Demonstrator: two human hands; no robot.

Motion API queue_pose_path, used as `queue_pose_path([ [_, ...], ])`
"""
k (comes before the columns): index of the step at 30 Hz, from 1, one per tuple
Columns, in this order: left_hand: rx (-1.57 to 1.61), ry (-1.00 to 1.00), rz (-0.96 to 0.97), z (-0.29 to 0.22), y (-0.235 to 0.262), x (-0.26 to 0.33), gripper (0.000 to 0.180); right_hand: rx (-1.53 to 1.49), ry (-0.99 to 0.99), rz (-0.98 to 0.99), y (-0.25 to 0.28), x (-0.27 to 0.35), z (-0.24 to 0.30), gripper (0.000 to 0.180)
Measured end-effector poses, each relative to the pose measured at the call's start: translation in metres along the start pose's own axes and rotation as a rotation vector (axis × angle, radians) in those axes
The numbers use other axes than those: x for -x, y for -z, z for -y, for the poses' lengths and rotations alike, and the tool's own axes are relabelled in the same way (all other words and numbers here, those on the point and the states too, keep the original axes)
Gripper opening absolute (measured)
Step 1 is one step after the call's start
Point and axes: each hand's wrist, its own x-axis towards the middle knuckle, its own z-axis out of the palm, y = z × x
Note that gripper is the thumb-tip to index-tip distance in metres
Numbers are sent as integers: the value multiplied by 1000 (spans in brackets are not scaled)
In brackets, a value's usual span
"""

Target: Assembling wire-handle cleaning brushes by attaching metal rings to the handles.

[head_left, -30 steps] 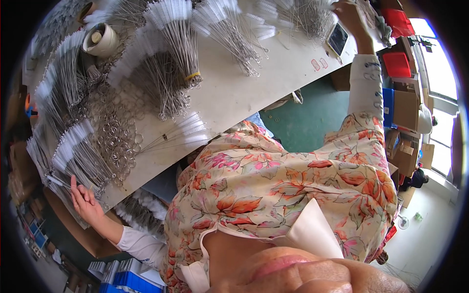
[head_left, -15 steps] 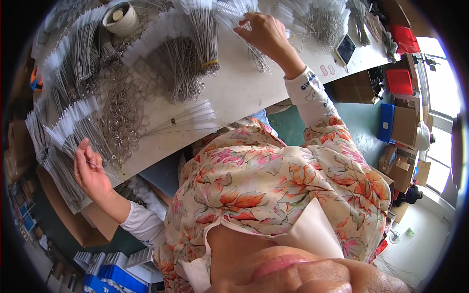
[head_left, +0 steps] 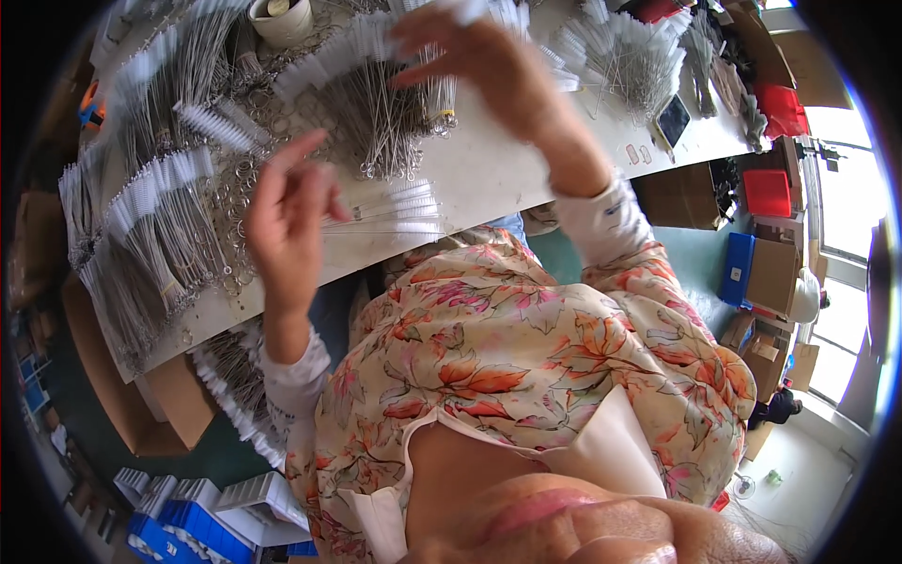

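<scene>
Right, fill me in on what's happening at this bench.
A person in a floral top sits at a white worktable covered with bundles of thin wire-handled brushes with white bristles. Both hands are raised above it: the left hand is open over loose metal rings, the right hand is blurred above a banded brush bundle. A few single brushes lie near the table edge. Neither hand visibly grips anything.

A white worktable [head_left: 498,179] carries bundled wire brushes [head_left: 385,103], loose metal rings [head_left: 235,188] and a tape roll [head_left: 279,17].
</scene>
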Motion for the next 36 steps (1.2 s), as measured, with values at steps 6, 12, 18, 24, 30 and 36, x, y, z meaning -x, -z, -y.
queue_pose_path([
  [6,-113,-389,-236,30,-2,-18,17,-56,281,36,-95,7,11,27],
  [12,-263,-151,-65,5,6,3,17,-623,-413,-80,-86,14,-26,23],
  [18,-745,-704,-79,15,4,12,30,-1012,-388,18,-72,6,-27,18],
  [24,-231,-372,274,-22,32,-14,108,232,-275,428,-100,13,7,14],
  [30,-82,-258,228,-11,58,3,39,22,-337,539,-90,7,12,20],
  [36,-195,-367,183,-7,44,20,16,-245,-738,637,-81,19,10,25],
])
